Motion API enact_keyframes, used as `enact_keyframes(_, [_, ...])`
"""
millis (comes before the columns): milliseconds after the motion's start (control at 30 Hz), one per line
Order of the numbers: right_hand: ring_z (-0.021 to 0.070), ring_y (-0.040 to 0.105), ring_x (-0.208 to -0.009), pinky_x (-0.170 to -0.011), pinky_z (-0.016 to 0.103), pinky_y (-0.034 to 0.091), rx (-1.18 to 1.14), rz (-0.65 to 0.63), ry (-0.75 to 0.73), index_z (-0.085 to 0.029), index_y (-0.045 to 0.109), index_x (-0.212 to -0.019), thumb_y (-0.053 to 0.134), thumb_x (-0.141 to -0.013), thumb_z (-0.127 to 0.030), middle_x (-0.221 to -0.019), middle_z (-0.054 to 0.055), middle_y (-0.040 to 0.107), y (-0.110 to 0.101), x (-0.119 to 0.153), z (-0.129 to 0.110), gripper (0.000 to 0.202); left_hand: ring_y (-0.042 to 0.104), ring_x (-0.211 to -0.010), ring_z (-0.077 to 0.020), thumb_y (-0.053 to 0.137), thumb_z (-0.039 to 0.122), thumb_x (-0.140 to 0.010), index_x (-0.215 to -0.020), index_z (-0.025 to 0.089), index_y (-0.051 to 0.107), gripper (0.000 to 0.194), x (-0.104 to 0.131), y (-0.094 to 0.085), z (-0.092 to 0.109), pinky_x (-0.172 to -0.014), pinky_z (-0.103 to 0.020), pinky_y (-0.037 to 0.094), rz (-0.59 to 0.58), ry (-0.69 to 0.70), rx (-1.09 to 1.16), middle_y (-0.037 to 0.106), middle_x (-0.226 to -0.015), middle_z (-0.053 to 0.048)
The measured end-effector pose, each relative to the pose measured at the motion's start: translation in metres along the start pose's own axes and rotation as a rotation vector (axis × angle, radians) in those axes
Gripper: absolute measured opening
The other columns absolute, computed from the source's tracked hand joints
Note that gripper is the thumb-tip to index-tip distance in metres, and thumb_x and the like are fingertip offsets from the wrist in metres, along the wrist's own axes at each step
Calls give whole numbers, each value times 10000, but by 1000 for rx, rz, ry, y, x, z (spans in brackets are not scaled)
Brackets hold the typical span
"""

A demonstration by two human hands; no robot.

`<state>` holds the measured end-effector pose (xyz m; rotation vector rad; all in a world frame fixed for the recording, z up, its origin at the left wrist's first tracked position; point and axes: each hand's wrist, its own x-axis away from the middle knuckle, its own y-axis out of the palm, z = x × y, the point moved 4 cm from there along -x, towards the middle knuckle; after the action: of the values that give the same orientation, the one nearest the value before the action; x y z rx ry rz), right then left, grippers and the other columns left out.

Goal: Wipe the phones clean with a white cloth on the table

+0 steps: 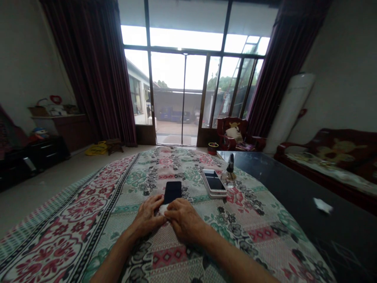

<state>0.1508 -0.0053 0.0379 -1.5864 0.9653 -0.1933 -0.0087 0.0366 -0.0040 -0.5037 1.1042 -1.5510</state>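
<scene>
A dark-screened smartphone [173,191] lies face up on the patterned cloth in front of me. My left hand [148,213] steadies it at the lower left, with fingers along its side and thumb near its bottom end. My right hand [185,219] is closed over the phone's lower end, pinching a small white wipe [161,209] that looks like tissue or cloth. Part of the wipe and the phone's bottom edge are hidden by my fingers. To the right sits a stack of white-framed phones [214,181], and beside it a clear spray bottle [229,175] with a black nozzle.
A floral tablecloth [176,257] covers the surface under my hands. A dark tabletop [282,196] adjoins at the right, bearing a crumpled white piece [323,205]. Beyond are a wooden chair [234,131], a wooden sofa [332,153] and glass doors [179,98].
</scene>
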Motion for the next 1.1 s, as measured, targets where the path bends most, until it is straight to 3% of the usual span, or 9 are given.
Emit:
enact_keyframes(233, [179,531,-970,-893,297,389,1,-33,91,-229,722,-976,487,-852,-108,-1037,42,656,11,-44,33,292,419,-1303,-295,673,256,-669,-1251,255,610,585,-2,-6,5,-1092,-432,316,-53,17,18,503,-1397,-62])
enact_keyframes(367, [176,548,-949,-879,285,396,9,-16,149,-196,739,-936,488,-838,-72,-1005,55,672,15,-62,47,296,416,-1296,-300,677,274,-666,-1239,245,618,576,-3,-5,6,-1090,-431,311,-48,6,34,503,-1394,-62])
enact_keyframes(533, [177,561,-959,-899,292,389,15,8,69,-197,734,-967,518,-793,-62,-1038,55,673,15,-61,49,308,376,-1327,-315,667,284,-654,-1232,212,615,585,-3,-1,4,-1108,-442,274,-35,-111,13,484,-1411,-73])
enact_keyframes(667, [178,571,-943,-891,295,390,21,-6,-2,-197,738,-954,565,-809,-143,-1012,53,681,10,-51,42,232,375,-1332,-296,662,265,-642,-1253,183,595,620,-2,-2,8,-1117,-412,266,-40,-145,3,483,-1411,-88])
enact_keyframes(833, [169,559,-910,-863,283,392,58,29,100,-199,738,-910,571,-830,-177,-976,52,672,3,-47,43,186,402,-1315,-284,679,266,-635,-1287,177,569,667,-2,-5,11,-1111,-400,287,-5,-140,16,499,-1399,-88])
enact_keyframes(1100, [173,560,-954,-875,261,386,140,3,253,-203,727,-946,506,-873,-187,-975,67,657,4,-71,69,234,499,-1228,-290,702,325,-678,-1147,188,682,489,-2,-9,15,-1057,-398,367,58,-52,34,582,-1306,-95])
